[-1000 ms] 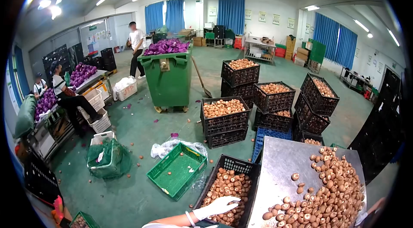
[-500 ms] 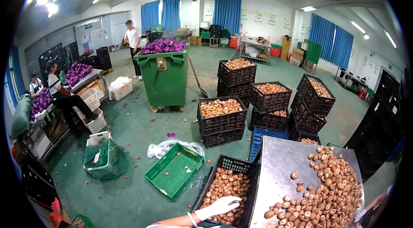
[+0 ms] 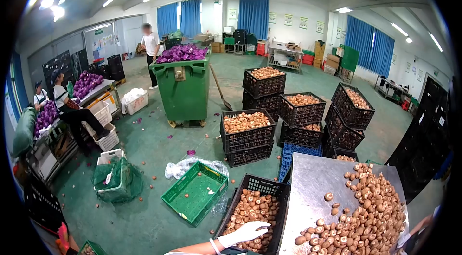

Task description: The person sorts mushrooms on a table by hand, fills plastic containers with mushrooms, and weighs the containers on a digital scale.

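Observation:
My left hand (image 3: pixel 246 234), in a white glove, rests palm down over brown mushrooms (image 3: pixel 255 205) in a black crate (image 3: pixel 284 207) at the bottom centre. Its fingers are loosely extended and slightly apart, with nothing visibly gripped. Right beside the crate stands a metal table (image 3: pixel 313 178) with a large heap of mushrooms (image 3: pixel 368 214) and a few loose ones. My right hand does not show. At the table's lower right edge, a gloved hand (image 3: pixel 403 240) reaches in from the right; it appears to be another person's and is partly cut off.
Stacked black crates (image 3: pixel 248 134) of mushrooms stand ahead. A green tray (image 3: pixel 195 192) and netted basket (image 3: pixel 118 180) lie left. Behind are a green bin (image 3: pixel 180 91) with purple leaves and a standing person (image 3: pixel 150 45). Another person (image 3: pixel 62 96) sits by the left table; more people are nearby.
The view has shifted slightly, moving the room a little leftward in the frame. The standing person's posture has changed slightly. My left hand stays over the mushrooms in the crate.

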The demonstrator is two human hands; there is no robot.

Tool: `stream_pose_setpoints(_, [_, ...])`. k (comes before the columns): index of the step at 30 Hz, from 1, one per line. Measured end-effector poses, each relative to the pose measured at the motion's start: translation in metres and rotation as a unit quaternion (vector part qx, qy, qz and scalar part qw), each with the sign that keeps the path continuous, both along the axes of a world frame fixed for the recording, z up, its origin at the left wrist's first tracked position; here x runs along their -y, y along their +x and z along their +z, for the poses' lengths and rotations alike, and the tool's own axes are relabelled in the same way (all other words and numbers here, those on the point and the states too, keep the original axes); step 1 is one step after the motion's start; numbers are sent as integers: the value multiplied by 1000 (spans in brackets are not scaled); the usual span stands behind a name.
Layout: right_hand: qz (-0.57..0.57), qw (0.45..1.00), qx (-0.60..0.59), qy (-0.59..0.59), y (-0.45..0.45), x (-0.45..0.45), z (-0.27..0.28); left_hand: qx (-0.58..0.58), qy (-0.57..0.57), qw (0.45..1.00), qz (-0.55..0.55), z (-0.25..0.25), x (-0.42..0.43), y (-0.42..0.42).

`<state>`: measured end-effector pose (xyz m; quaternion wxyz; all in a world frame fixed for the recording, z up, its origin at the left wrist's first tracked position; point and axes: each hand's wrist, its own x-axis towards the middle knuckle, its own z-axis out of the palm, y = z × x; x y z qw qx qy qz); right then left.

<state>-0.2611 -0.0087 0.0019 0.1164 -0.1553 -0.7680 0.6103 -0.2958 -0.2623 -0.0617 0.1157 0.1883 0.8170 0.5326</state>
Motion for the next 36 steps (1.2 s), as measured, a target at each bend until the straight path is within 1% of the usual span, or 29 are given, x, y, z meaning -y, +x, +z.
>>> stream_pose_setpoints(8, [0, 1000, 9, -13, 0, -3, -1, -5, -33, 999, -16, -1, -4, -1])
stream_pose_setpoints(13, [1, 1000, 11, -20, 1, -2, -2, -7, -46, 999, -28, 10, -4, 1])
stream_pose_setpoints(23, [6, 999, 12, -30, 2, 0, -2, -1, -8, 1000, -23, -5, -4, 2])
stream_pose_setpoints(29, [10, 999, 14, -38, 2, 0, -2, 21, -9, 999, -27, -1, -5, 3])
stream_pose_setpoints(31, [11, 999, 15, -42, 2, 0, -2, 45, -50, 997, -46, 10, -4, 3])
stream_pose_setpoints(34, [10, 999, 15, -48, 2, 0, -2, 13, -50, 998, -41, 5, -5, 3])
stream_pose_setpoints(35, [10, 999, 17, -49, 2, 0, -3, 59, -26, 997, -42, 4, -4, 2])
stream_pose_setpoints(36, [9, 999, 16, -51, 3, 0, -4, 61, -23, 997, -38, 9, -5, 4])
